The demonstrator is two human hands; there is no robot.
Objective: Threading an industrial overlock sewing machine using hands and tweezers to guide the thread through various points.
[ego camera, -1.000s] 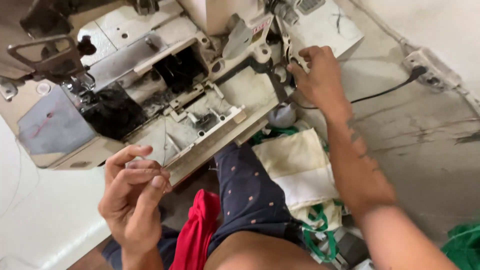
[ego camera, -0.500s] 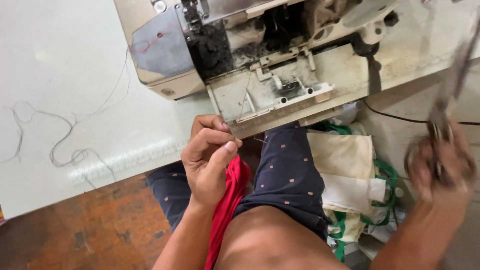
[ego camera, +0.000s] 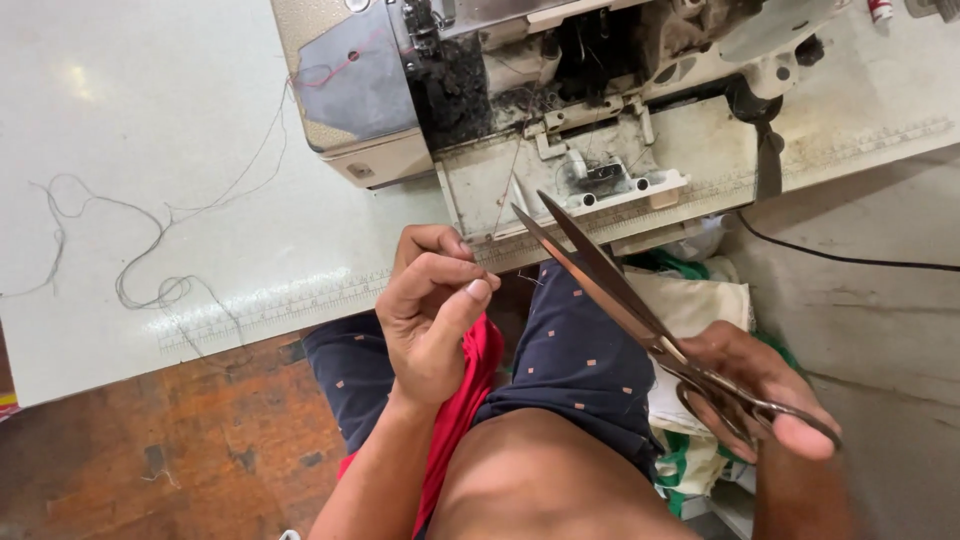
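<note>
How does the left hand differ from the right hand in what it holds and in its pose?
The left hand pinches a thin thread between thumb and fingers, while the right hand grips a pair of scissors by the handles. The left hand is curled in front of the sewing machine; the right hand is lower, to the side, with the scissor blades open. Both hands are bare.

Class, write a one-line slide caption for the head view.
Right hand holds open scissors near thread pinched by left hand, below a sewing machine.

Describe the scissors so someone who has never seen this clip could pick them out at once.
Start at the sewing machine on the pale table. Just below its front edge, the scissors sit in the right hand, the only long metal blades, slightly parted, pointing toward the left hand.
</note>
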